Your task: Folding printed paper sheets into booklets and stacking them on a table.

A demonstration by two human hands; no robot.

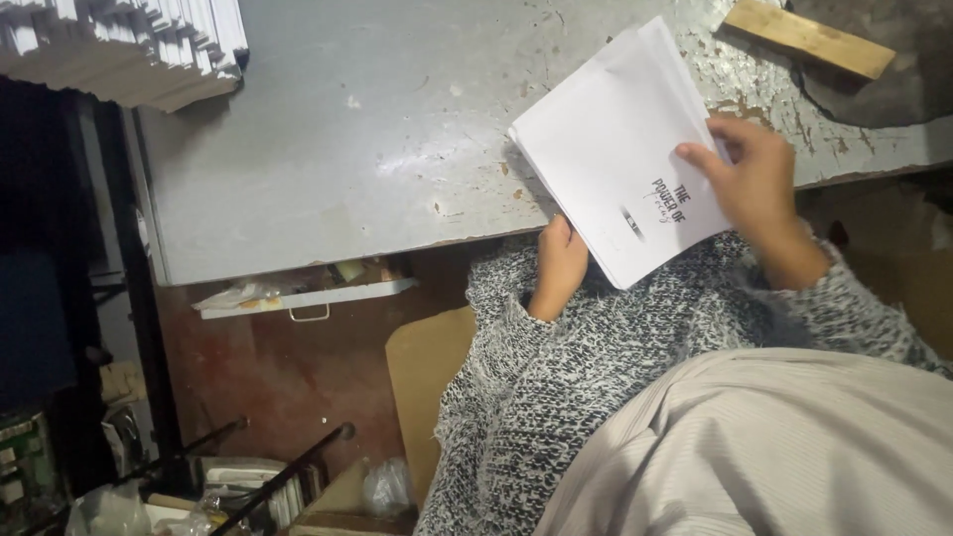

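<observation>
A worn grey metal bench (377,129) filled the view, and at its near edge sat a stack of white printed paper sheets (615,149). The right hand (759,184) lay flat, fingers spread, on top; the left hand (561,263) curled around the lower edge, squaring the sheets.

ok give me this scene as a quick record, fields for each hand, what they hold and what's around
left hand: grips the lower edge of the paper stack
right hand: fingers spread on the stack's top sheet
paper stack: white sheets, tilted, held over the table edge
table: grey, paint chipped
wooden strip: lying on the table, apart from the stack
sleeves: black-and-white knit
</observation>
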